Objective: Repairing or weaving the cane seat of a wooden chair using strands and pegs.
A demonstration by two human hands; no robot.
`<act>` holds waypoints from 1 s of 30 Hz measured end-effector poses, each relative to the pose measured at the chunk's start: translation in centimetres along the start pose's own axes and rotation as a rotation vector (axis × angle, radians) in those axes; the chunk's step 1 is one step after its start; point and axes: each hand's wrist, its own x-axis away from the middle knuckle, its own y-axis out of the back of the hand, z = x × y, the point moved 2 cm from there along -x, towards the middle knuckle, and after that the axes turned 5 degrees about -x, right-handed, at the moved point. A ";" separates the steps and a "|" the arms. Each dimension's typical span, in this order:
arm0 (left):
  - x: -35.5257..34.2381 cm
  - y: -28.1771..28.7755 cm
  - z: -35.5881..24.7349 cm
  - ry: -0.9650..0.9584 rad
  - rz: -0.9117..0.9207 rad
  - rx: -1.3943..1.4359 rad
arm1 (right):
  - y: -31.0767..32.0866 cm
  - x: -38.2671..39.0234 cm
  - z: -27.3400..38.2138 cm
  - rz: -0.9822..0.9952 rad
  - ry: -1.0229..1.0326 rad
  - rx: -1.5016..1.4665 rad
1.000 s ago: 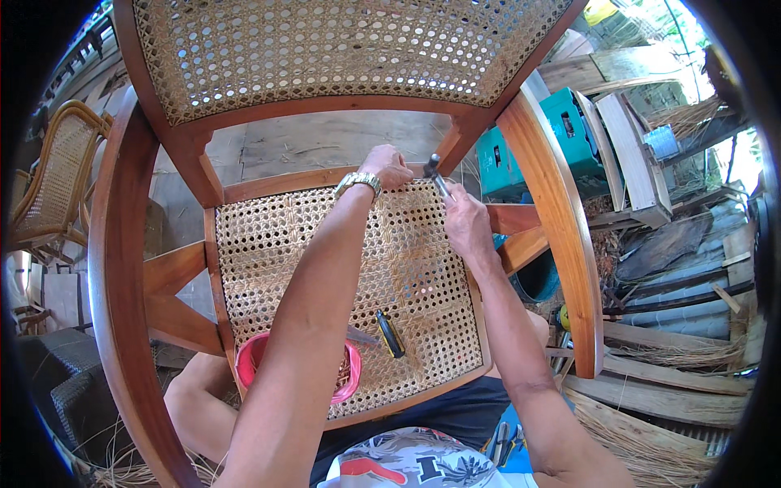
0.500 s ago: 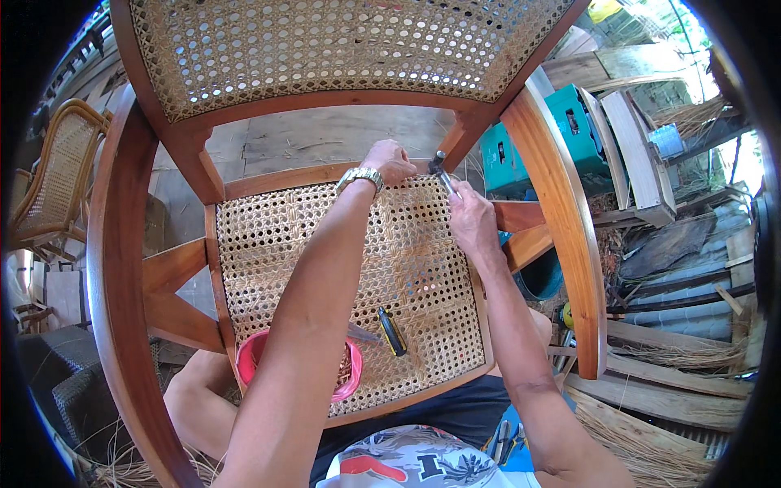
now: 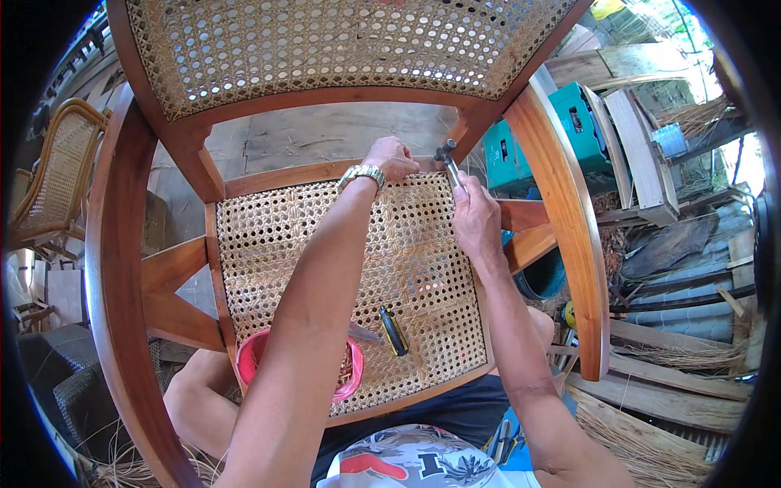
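Observation:
A wooden armchair with a woven cane seat stands before me, its cane backrest at the far side. My right hand is wrapped round the handle of a hammer, whose head is over the seat's far right corner. Just left of it, my left hand is at the rear seat rail, fingers closed; whatever they pinch is too small to make out. A yellow-and-black-handled tool lies on the cane. Beside it a pink bowl holds small brownish pieces, partly hidden by my left forearm.
The chair's armrests rise on both sides of my arms. Beyond the right one are green crates, planks and bundles of cane strips. Another cane chair stands at the left. Tools lie by my right thigh.
The hammer head has risen slightly and shifted to the right, with my right hand moving along. My left hand stays at nearly the same place on the rail.

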 end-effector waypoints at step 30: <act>0.3 0.1 -1.0 0.078 -0.022 0.085 | -0.8 0.8 -1.2 -0.040 0.055 0.022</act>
